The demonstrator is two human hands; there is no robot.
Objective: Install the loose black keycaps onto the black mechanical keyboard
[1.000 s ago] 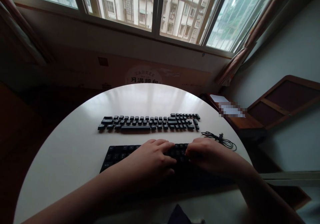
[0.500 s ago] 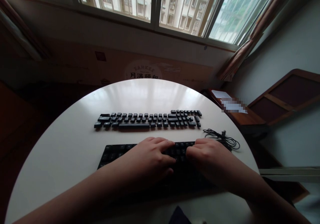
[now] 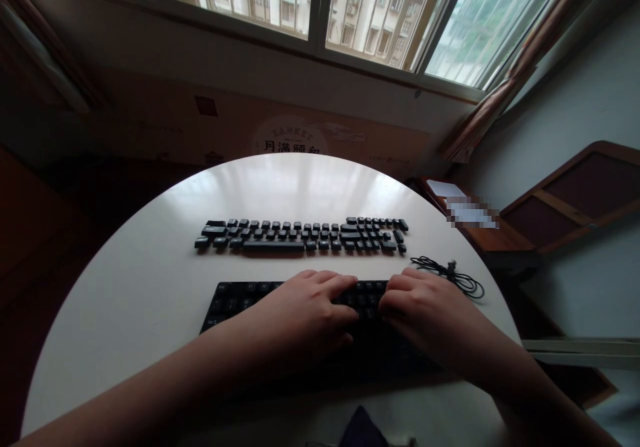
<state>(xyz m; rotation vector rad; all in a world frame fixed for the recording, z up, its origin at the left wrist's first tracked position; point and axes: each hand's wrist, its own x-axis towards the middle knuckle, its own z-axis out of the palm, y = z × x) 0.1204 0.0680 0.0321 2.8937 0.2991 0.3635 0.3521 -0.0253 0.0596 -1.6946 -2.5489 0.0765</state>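
Observation:
A black keyboard (image 3: 235,295) lies across the near part of the table, its near half dark and showing no clear keycaps. My left hand (image 3: 317,307) rests over its middle, fingers stretched out to the right and thumb apart from them. My right hand (image 3: 417,300) is closed on the keyboard's right part, fingers curled down at the keys. What its fingertips hold, if anything, is hidden. Beyond the keyboard, loose black keycaps (image 3: 273,246) are laid out in rows, with the long space bar among them.
A coiled black cable (image 3: 457,277) lies right of the keyboard on the round white table (image 3: 115,307). Something dark purple and pointed (image 3: 363,427) shows at the near edge. A wooden side table (image 3: 480,237) with papers stands at the right, and windows (image 3: 370,14) are ahead.
The whole view has shifted slightly, moving the table and keyboard a little right. My right hand sits slightly farther from my left hand; both remain on the keyboard.

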